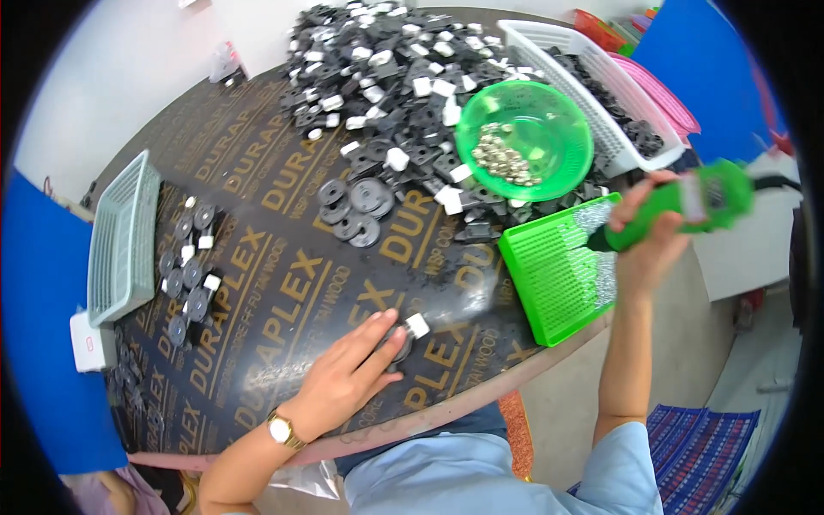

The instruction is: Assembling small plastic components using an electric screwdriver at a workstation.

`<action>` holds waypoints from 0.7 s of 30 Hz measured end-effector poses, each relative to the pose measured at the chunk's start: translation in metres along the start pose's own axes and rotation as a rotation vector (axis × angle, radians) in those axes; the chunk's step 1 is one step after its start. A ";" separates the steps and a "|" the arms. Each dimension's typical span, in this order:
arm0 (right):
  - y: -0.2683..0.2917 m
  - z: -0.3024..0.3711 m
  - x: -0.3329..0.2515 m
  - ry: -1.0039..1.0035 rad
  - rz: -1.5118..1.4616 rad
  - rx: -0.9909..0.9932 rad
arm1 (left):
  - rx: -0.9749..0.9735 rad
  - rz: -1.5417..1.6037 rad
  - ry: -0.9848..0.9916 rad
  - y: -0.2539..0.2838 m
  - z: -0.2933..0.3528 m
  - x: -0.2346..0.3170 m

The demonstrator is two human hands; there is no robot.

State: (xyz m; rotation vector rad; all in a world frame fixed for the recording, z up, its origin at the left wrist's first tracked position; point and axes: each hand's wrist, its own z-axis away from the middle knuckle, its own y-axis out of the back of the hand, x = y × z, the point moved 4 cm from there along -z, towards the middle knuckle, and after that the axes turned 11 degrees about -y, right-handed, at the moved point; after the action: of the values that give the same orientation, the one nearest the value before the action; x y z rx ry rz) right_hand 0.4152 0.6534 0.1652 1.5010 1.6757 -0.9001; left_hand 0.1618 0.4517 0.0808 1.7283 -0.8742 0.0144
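My left hand (348,369) lies on the table with its fingers over a dark round plastic part (402,348), from which a white block (417,324) sticks out. The fingers hide much of that part. On the right, my right hand (654,225) grips a green electric screwdriver (721,197), slightly blurred. Its dark tip points left, over a green perforated tray (534,287). Small silvery pieces, which look like screws (606,273), cover the tray's right side.
Black parts with white blocks form a large pile (378,77) at the back. A green bowl (566,142) holds small shiny metal pieces. Loose black discs (365,196) lie mid-table. Assembled parts (196,300) sit near a pale basket (120,249); a white basket (631,150) stands back right.
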 end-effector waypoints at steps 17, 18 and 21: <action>-0.154 0.082 -0.041 -0.324 -0.334 -0.519 | 0.169 -0.101 0.022 0.000 0.010 0.003; -0.155 0.083 -0.042 -0.339 -0.286 -0.516 | 0.172 -0.096 0.020 -0.001 0.010 0.003; -0.161 0.078 -0.027 -0.244 -0.365 -0.638 | 0.177 -0.087 0.015 -0.003 0.009 0.003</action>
State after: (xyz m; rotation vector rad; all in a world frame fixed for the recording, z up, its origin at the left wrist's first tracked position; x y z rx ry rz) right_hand 0.2613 0.5590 0.1549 0.6500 1.8430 -0.6041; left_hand 0.1614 0.4428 0.0762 1.9279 -0.8057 0.0478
